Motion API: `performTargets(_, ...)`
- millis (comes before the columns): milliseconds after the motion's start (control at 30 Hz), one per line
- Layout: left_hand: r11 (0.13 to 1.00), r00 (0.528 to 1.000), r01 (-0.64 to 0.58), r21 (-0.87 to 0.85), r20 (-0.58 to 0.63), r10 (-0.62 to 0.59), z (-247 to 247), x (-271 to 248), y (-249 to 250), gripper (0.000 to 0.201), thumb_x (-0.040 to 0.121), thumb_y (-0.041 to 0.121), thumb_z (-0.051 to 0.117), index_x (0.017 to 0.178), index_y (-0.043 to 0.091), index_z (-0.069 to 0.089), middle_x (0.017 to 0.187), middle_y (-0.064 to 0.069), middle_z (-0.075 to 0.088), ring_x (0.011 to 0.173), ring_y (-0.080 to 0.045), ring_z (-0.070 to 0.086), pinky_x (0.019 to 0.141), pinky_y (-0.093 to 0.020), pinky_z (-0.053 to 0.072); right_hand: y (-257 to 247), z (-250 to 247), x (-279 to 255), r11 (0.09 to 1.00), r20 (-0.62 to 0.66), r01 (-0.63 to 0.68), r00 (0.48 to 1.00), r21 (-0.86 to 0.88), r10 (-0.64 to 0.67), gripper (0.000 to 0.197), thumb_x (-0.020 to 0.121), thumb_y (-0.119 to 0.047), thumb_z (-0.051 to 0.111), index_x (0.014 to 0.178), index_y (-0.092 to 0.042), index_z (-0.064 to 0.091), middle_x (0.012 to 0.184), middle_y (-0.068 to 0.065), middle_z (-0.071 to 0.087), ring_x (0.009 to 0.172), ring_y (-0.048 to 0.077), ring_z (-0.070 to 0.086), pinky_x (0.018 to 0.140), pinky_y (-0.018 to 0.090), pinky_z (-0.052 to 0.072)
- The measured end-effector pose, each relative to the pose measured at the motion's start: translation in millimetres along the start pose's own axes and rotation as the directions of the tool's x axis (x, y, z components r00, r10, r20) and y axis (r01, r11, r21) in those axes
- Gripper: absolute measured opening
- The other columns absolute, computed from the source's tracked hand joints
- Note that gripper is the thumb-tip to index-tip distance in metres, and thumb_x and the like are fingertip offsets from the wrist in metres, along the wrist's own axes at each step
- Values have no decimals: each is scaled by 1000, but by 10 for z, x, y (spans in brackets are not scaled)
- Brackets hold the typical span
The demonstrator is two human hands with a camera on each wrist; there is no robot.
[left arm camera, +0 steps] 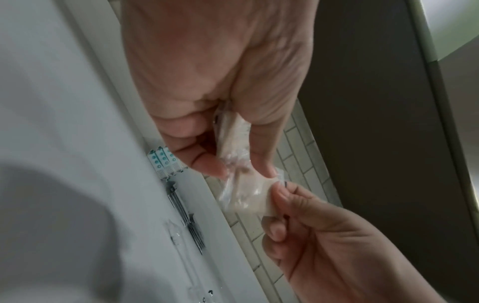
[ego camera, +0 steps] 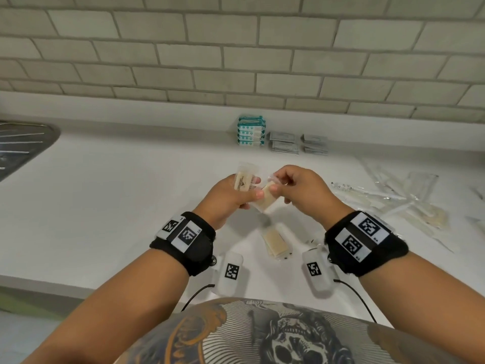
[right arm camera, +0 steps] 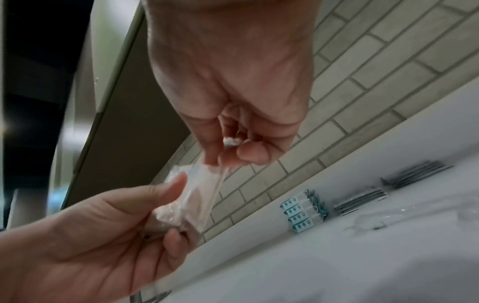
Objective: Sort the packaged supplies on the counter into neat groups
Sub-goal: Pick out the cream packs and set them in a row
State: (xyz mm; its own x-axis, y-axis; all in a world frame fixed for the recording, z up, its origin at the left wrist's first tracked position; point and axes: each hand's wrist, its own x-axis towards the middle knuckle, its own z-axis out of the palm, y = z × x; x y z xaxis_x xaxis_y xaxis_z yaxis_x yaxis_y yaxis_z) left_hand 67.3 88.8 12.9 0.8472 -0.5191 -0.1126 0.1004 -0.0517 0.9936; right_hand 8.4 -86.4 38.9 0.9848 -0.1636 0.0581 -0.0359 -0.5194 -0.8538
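Both hands are raised above the white counter [ego camera: 131, 206]. My left hand [ego camera: 252, 193] grips a clear packet with beige contents and print [ego camera: 244, 182], held upright. My right hand [ego camera: 275, 183] pinches the top end of a second beige packet [ego camera: 267, 199], which slants down against the left thumb. The left wrist view shows the left hand [left arm camera: 238, 170] round its packet [left arm camera: 233, 135] and the second packet [left arm camera: 249, 196] between both hands. In the right wrist view the right hand [right arm camera: 228, 162] pinches the second packet [right arm camera: 197, 190]. A third beige packet [ego camera: 275, 241] lies on the counter below.
At the back stand a stack of teal packs [ego camera: 250, 131] and two stacks of grey sachets [ego camera: 284, 143] [ego camera: 315, 144]. Loose clear-wrapped items [ego camera: 393, 198] spread over the right side. A metal sink drainer [ego camera: 21, 145] is at the far left. A tiled wall [ego camera: 236, 61] backs the counter.
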Motion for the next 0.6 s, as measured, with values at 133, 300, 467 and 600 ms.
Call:
performTargets(133,1000,998,28,1,-52,-28,-10,-16,-15,23,84,12,72,105,10,63,90,-1,65,78,-13,62,64,-22,49,47,-68,3,959,6,-51,999,280,52,11,89,-5,65,93,-11,57,80,9,65,65,23,67,61,35,51)
performTargets(300,942,992,17,336,-124,26,-61,-18,31,18,81,20,75,93,10,67,80,-3,69,71,-13,64,69,-28,50,167,-96,17,996,-77,-80,994,37,83,13,93,-23,60,106,-22,61,94,0,65,82,14,63,68,25,47)
performTargets(467,723,999,-34,690,-5,53,-65,1,123,16,86,26,65,82,11,61,79,-1,61,73,-16,55,66,-28,41,117,-132,10,999,-83,-44,996,-23,42,13,96,-25,55,99,-23,67,102,-17,65,90,-2,58,68,13,39)
performTargets(600,609,991,-122,784,128,35,9,-13,151,20,92,23,57,99,4,61,94,-8,62,86,-23,57,71,-31,41,63,-80,11,981,114,49,993,-187,-28,15,87,-23,69,101,-27,70,89,-17,63,80,-2,56,71,13,41)
